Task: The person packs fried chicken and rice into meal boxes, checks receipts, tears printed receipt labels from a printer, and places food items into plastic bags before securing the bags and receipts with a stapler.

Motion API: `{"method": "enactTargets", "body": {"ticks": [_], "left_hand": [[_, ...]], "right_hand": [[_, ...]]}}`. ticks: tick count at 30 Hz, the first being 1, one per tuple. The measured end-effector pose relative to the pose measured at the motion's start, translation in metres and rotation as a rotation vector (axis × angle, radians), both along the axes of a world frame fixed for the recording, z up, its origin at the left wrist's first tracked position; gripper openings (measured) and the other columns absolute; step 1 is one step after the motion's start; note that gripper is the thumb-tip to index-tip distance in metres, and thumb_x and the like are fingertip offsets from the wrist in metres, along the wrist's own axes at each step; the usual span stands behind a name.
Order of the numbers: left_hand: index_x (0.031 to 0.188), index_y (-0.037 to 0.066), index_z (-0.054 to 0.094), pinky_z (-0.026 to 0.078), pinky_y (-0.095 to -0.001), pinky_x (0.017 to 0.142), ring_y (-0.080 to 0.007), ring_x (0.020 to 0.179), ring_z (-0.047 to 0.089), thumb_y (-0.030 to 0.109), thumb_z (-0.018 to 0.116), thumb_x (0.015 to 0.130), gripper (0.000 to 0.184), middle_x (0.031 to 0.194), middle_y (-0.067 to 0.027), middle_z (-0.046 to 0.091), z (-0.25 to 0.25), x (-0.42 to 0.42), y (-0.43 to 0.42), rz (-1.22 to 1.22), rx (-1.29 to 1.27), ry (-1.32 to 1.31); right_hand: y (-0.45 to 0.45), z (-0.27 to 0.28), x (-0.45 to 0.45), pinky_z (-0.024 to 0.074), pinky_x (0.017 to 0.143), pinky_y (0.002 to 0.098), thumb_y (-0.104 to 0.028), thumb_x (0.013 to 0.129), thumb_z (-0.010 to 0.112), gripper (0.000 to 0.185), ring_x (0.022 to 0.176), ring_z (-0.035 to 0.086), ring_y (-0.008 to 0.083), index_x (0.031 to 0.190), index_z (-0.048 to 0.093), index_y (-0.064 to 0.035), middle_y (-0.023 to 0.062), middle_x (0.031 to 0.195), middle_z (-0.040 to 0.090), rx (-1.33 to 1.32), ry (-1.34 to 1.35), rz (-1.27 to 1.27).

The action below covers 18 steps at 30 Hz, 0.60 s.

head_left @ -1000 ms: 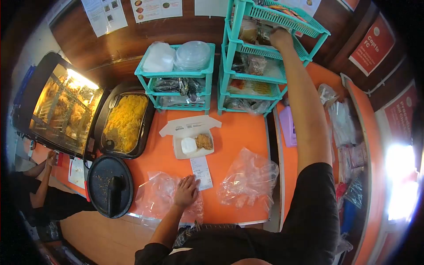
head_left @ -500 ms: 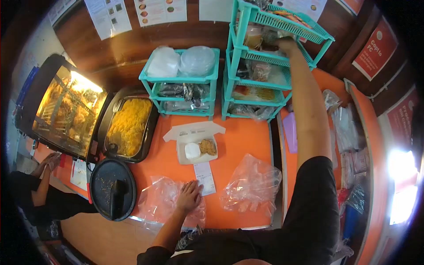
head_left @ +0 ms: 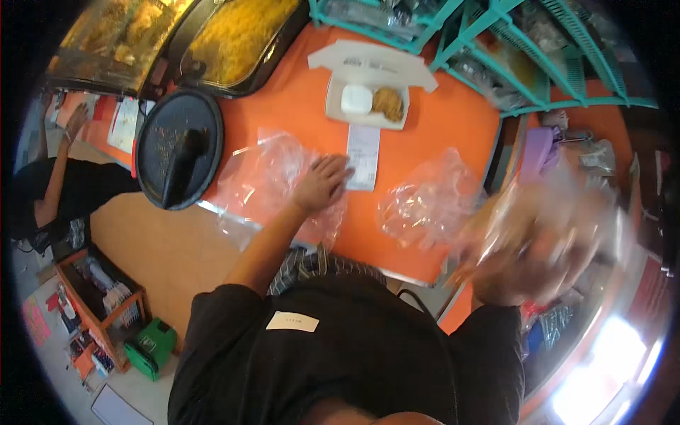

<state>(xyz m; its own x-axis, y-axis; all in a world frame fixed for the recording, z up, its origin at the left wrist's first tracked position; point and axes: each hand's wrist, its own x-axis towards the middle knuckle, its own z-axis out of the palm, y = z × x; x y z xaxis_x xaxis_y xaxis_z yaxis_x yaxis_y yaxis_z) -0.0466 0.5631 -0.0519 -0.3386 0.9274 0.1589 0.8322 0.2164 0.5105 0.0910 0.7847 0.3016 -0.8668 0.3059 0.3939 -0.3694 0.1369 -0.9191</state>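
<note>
My left hand (head_left: 322,185) lies flat over a crumpled clear plastic bag (head_left: 258,177), its fingertips at the edge of a white receipt (head_left: 363,157). Just above the receipt sits an open white food box (head_left: 338,115) holding a white wrapped lump (head_left: 356,99) and a piece of fried chicken (head_left: 387,105). Off to the right my right hand (head_left: 538,265) is smeared by motion, with a shiny clear plastic bag (head_left: 513,219) in it; the bag's contents are too blurred to name. A second clear bag (head_left: 428,202) is spread on the orange counter (head_left: 283,106).
A black round lid (head_left: 159,152) lies at the counter's left edge beside a tray of yellow rice (head_left: 237,35) and a lit food warmer (head_left: 117,42). Turquoise racks (head_left: 506,53) stand at the back right. Another person's arm (head_left: 60,159) shows at far left.
My right hand has come away from the upper rack shelf, down and toward me, bringing a clear bag. The view has tilted downward. My left hand stays on the plastic by the receipt.
</note>
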Motion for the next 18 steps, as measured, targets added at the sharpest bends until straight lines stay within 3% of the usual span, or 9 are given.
{"method": "enactTargets", "body": {"ticks": [3, 5, 8, 10, 11, 12, 14, 16, 18], "left_hand": [[0.131, 0.013, 0.058, 0.031, -0.0506, 0.114, -0.0369, 0.134, 0.045, 0.02, 0.06, 0.088, 0.044, 0.143, -0.0158, 0.049, -0.005, 0.004, -0.003, 0.0, 0.005, -0.01], [0.13, 0.014, 0.059, 0.032, -0.0503, 0.114, -0.0354, 0.133, 0.046, 0.02, 0.062, 0.087, 0.043, 0.143, -0.0144, 0.05, -0.006, 0.002, -0.001, 0.008, 0.035, 0.028], [0.128, 0.014, 0.059, 0.033, -0.0499, 0.114, -0.0336, 0.134, 0.045, 0.02, 0.062, 0.087, 0.042, 0.143, -0.0133, 0.051, -0.001, 0.002, -0.002, 0.003, 0.044, 0.036], [0.13, 0.013, 0.058, 0.031, -0.0497, 0.115, -0.0338, 0.135, 0.045, 0.019, 0.059, 0.089, 0.042, 0.144, -0.0144, 0.05, -0.005, 0.001, -0.002, -0.006, 0.032, 0.028], [0.131, 0.012, 0.058, 0.03, -0.0495, 0.116, -0.0339, 0.135, 0.044, 0.019, 0.058, 0.09, 0.042, 0.144, -0.0149, 0.049, -0.007, 0.001, -0.002, -0.014, 0.026, 0.022], [0.131, 0.013, 0.058, 0.03, -0.0493, 0.116, -0.0336, 0.135, 0.044, 0.019, 0.058, 0.09, 0.041, 0.144, -0.0146, 0.049, -0.007, 0.001, -0.002, -0.008, 0.033, 0.02], [0.13, 0.013, 0.058, 0.03, -0.0488, 0.116, -0.0332, 0.135, 0.045, 0.019, 0.058, 0.09, 0.041, 0.144, -0.0138, 0.05, -0.005, 0.001, -0.003, -0.009, 0.042, 0.018], [0.129, 0.011, 0.058, 0.03, -0.0487, 0.116, -0.0326, 0.135, 0.045, 0.019, 0.059, 0.089, 0.041, 0.143, -0.013, 0.051, -0.004, 0.002, -0.002, 0.008, 0.042, 0.018], [0.128, 0.01, 0.058, 0.03, -0.0484, 0.116, -0.032, 0.135, 0.046, 0.019, 0.06, 0.088, 0.041, 0.143, -0.0122, 0.051, -0.006, 0.0, -0.001, 0.014, 0.041, 0.003]], "right_hand": [[-0.052, 0.003, 0.02, 0.0489, 0.07, 0.0276, -0.009, 0.094, 0.062, 0.013, 0.08, 0.061, 0.0147, 0.1, 0.054, -0.0007, 0.0064, 0.09, 0.064, -0.093, -0.164, 0.328], [-0.06, 0.004, 0.017, 0.0472, 0.068, 0.0258, -0.008, 0.094, 0.063, 0.013, 0.079, 0.059, 0.0121, 0.097, 0.053, -0.0026, 0.0041, 0.089, 0.062, -0.106, -0.213, 0.393], [-0.054, -0.011, -0.018, 0.0447, 0.065, 0.0231, -0.007, 0.092, 0.066, 0.016, 0.077, 0.055, 0.0081, 0.093, 0.05, -0.0053, 0.0008, 0.087, 0.059, -0.089, -0.259, 0.222], [-0.028, -0.058, -0.067, 0.0431, 0.064, 0.0213, -0.006, 0.091, 0.067, 0.019, 0.076, 0.053, 0.0054, 0.09, 0.049, -0.0072, -0.0015, 0.085, 0.057, -0.011, -0.325, 0.007], [-0.009, -0.107, -0.095, 0.0457, 0.065, 0.0228, -0.011, 0.093, 0.065, 0.015, 0.073, 0.054, 0.0066, 0.097, 0.052, -0.0052, -0.0007, 0.083, 0.059, 0.058, -0.279, -0.007], [0.009, -0.148, -0.119, 0.0505, 0.068, 0.0277, -0.014, 0.094, 0.062, 0.018, 0.076, 0.064, 0.0105, 0.107, 0.055, -0.0041, 0.0053, 0.084, 0.068, 0.294, -0.335, -0.115], [0.026, -0.19, -0.156, 0.0532, 0.074, 0.035, -0.017, 0.092, 0.061, 0.022, 0.083, 0.071, 0.0214, 0.11, 0.06, -0.0049, 0.0129, 0.09, 0.073, 0.448, -0.426, -0.172], [0.054, -0.253, -0.189, 0.0533, 0.078, 0.0418, -0.017, 0.09, 0.059, 0.019, 0.088, 0.071, 0.0318, 0.104, 0.065, -0.0063, 0.0166, 0.092, 0.073, 0.606, -0.422, -0.218], [0.063, -0.285, -0.21, 0.0525, 0.08, 0.0456, -0.018, 0.09, 0.056, 0.018, 0.09, 0.069, 0.0359, 0.1, 0.066, -0.0066, 0.0179, 0.094, 0.071, 0.743, -0.438, -0.295]]}}
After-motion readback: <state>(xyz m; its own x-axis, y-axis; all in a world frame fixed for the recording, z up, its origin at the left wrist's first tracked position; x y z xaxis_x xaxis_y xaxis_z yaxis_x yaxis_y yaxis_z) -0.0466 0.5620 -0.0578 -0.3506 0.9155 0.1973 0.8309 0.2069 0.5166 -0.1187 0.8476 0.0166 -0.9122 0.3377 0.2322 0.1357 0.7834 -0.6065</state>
